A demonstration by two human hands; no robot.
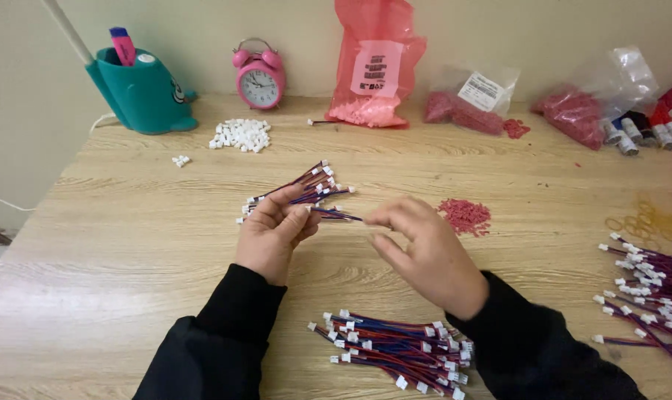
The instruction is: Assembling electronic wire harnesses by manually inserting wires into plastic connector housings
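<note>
The wooden table [128, 222] spreads wide under me, with bare room on its left half and in front of my left sleeve; its far edge meets the wall.

My left hand [274, 231] is closed around a bunch of red and blue wires with white plugs [310, 189], thumb pressed over the fingers, the plug ends fanning up and away from me. My right hand [423, 248] is pinched shut, thumb and forefinger together on the tip of one wire [342, 215] sticking out of that bunch. The two hands sit just apart, joined by that wire, near the middle of the table.

Close to me, between my sleeves, lies a loose pile of finished wires [395, 350]. Another pile [651, 296] lies at the right edge.

Just beyond my right hand is a little heap of small red pieces [466, 215]. Yellow rubber bands [643, 221] lie further right.

Along the far edge stand a teal pen holder [143, 92], a pink alarm clock [260, 74], a pink bag [373, 63] and two clear bags of red parts [469, 104]. In front of the clock is a heap of white plugs [241, 135].
</note>
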